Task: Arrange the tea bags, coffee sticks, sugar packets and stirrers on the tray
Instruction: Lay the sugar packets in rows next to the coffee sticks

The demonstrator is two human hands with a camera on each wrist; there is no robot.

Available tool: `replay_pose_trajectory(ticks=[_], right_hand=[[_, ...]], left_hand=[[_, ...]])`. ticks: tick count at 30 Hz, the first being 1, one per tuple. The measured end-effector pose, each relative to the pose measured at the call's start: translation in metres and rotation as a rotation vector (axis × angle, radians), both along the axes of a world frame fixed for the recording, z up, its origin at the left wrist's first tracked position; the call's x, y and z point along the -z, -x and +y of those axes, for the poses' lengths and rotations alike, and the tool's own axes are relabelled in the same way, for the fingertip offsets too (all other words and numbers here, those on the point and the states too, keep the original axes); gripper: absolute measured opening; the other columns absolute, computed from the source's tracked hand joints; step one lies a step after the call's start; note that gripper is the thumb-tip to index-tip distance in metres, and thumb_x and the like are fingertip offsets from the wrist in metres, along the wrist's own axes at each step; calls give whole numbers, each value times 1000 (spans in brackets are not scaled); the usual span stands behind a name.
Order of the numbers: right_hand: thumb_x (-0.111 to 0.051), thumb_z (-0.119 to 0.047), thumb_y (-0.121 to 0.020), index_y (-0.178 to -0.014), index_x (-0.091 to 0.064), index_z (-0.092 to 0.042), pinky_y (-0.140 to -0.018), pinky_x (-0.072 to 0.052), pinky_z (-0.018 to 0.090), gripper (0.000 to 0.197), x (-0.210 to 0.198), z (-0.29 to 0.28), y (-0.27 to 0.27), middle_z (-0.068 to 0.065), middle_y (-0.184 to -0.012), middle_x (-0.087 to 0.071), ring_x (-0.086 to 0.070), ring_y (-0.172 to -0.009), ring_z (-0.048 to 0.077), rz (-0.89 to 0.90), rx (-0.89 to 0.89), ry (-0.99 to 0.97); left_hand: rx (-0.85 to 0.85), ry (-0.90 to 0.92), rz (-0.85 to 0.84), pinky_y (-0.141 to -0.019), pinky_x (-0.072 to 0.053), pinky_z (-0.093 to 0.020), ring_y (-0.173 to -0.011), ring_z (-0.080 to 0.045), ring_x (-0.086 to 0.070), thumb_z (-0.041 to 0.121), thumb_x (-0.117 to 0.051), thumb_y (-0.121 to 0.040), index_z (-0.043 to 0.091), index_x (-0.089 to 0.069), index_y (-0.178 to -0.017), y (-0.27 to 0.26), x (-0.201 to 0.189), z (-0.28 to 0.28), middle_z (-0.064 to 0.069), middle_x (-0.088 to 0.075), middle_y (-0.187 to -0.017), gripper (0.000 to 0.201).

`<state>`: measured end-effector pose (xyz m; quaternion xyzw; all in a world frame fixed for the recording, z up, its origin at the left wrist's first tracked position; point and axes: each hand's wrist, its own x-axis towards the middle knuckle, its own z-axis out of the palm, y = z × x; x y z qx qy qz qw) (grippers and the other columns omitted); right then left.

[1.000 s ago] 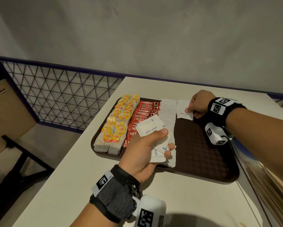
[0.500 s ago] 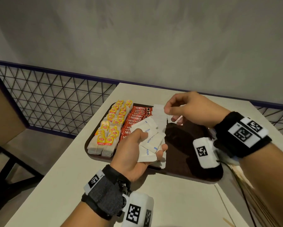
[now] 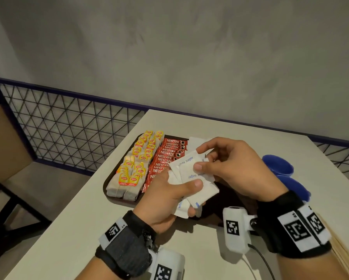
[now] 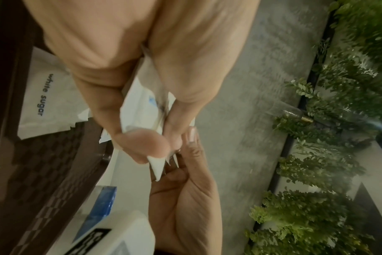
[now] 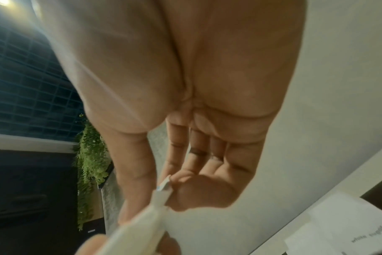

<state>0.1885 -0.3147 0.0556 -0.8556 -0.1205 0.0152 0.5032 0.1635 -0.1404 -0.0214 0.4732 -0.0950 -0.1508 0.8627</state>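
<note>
I stand at a pale table (image 3: 72,229), and on it lies a dark brown tray (image 3: 117,168) with a checkered bottom. At about 10 o'clock from my hands, two rows of tea bags (image 3: 136,168) fill the left side of the tray; their yellow and red tags read "Lipton". Just beside them, at 11 o'clock, lies a row of red coffee sticks (image 3: 166,156) printed "NESCAFE" in white. Some white packets (image 3: 196,140) lie flat on the tray at 12 o'clock, partly hidden behind my hands. At 2 o'clock, on the table off the tray, stand two blue cups (image 3: 278,165).

My left hand (image 3: 165,199) is closed around a fan of white sugar packets (image 3: 189,175), the thumb pressing on top; the blue writing on them reads "white sugar". My right hand (image 3: 228,166) pinches the top packet of this fan between thumb and forefinger. Both hands are above the near part of the tray. I cannot see any stirrers.
</note>
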Motion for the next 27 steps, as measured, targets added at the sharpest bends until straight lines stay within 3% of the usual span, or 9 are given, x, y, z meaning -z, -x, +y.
replay_pose_trajectory(ticks=[5, 7, 11, 13, 18, 22, 24, 27], right_hand=[[-80, -17, -88, -103, -78, -29, -73, -65, 38, 19, 3, -8, 0, 10, -91, -72, -74, -86, 28, 5, -57, 11], [-76, -20, -92, -101, -78, -32, -72, -65, 36, 16, 5, -11, -2, 3, -93, -74, -75, -86, 25, 23, -72, 43], [-73, -22, -95, -101, -78, -32, -56, -49, 17, 12, 4, -14, -5, 0, -89, -74, -64, -60, 8, 40, -78, 93], [-73, -22, -95, -102, -78, -29, -53, -45, 14, 11, 5, -16, -7, 2, -87, -74, -59, -56, 6, 56, -60, 66], [-71, -15, -96, -112, -75, -26, -61, -56, 27, 20, 5, -23, -11, 10, -93, -74, -65, -59, 19, 93, 18, -23], [-67, 1, -96, -116, -73, -11, -72, -63, 40, 24, 6, -27, -12, 17, -106, -74, -77, -78, 32, 183, -19, -139], [-66, 5, -94, -108, -73, -8, -75, -63, 45, 20, 7, -28, -13, 14, -103, -76, -77, -80, 34, 202, -36, -137], [-64, 7, -93, -107, -70, -6, -67, -61, 41, 19, 5, -28, -12, 14, -94, -78, -74, -73, 32, 215, -47, -117]], left_hand=[[36, 29, -17, -44, -48, -25, -91, -32, -66, 3, -64, -95, 19, -58, -142, 2, 0, 0, -20, -68, -130, 50], [60, 51, -6, -47, -48, -26, -90, -33, -66, 4, -62, -96, 19, -60, -140, 1, 0, 0, -21, -68, -128, 46], [60, 83, 75, -48, -51, -28, -80, -41, -69, 12, -59, -100, 21, -57, -140, 0, 0, -2, -26, -68, -124, 42], [54, 99, 125, -49, -53, -30, -81, -42, -71, 16, -57, -102, 26, -53, -142, 0, -1, -2, -25, -68, -125, 41], [20, 156, 233, -53, -58, -32, -84, -42, -72, 20, -51, -104, 21, -57, -136, -2, -2, 0, -21, -72, -121, 33], [10, 188, 295, -51, -58, -35, -88, -44, -68, 13, -46, -103, 15, -55, -137, -4, 1, 3, -25, -72, -119, 36], [21, 197, 291, -53, -59, -37, -87, -45, -69, 11, -44, -102, 19, -55, -140, -4, 2, 2, -25, -72, -119, 40], [24, 210, 267, -56, -60, -40, -88, -46, -71, 8, -42, -102, 28, -56, -140, -5, 3, 1, -24, -71, -123, 46]])
